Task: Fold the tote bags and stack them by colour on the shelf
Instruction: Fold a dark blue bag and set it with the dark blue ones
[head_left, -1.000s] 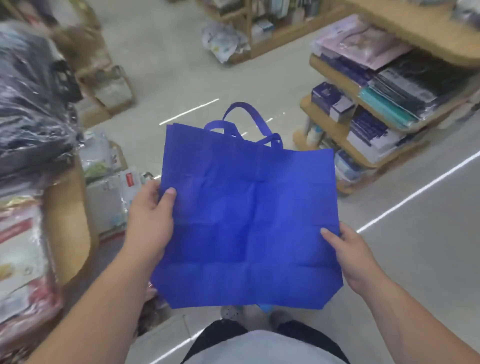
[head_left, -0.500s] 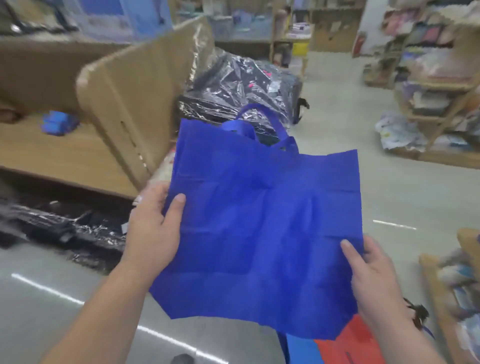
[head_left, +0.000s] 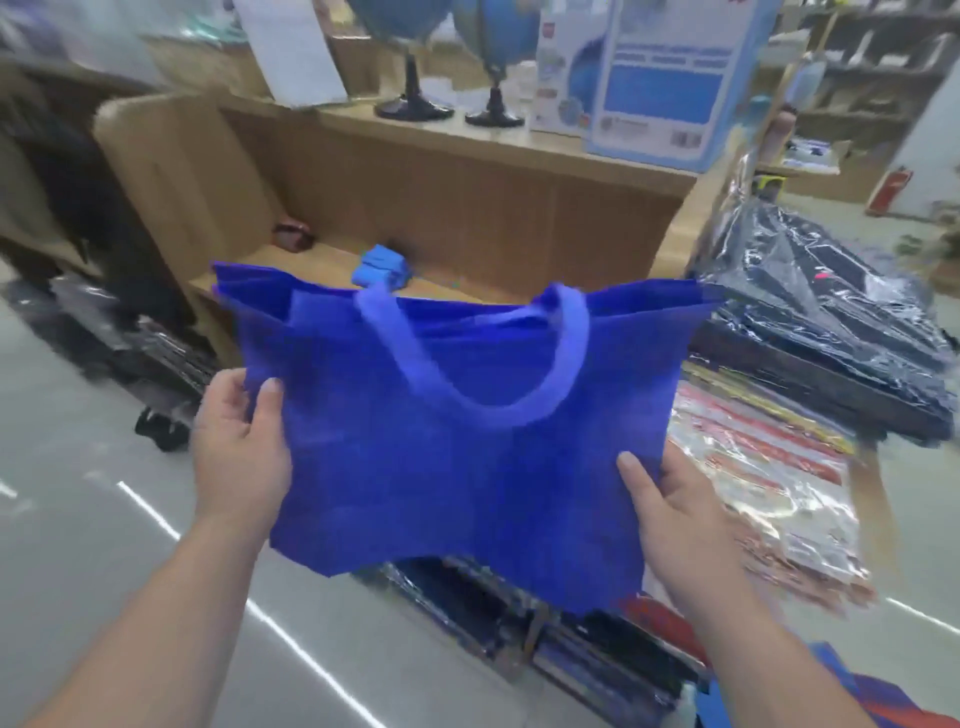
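Observation:
A blue tote bag hangs spread flat in front of me, its lighter blue handle flopped down over the front. My left hand grips the bag's left edge, thumb on the front. My right hand pinches the lower right edge the same way. Behind the bag is a wooden shelf with a small folded blue bag lying on it. More blue and red fabric lies at the bottom right corner.
Two globe stands and a blue-and-white box sit on the shelf top. Plastic-wrapped dark goods and red-striped packs pile up on the right. Dark wrapped items lie on the grey floor at left.
My view has swung left from the aisle to face the wooden shelf. The bag stays held in both hands, and its handle has dropped down over the front.

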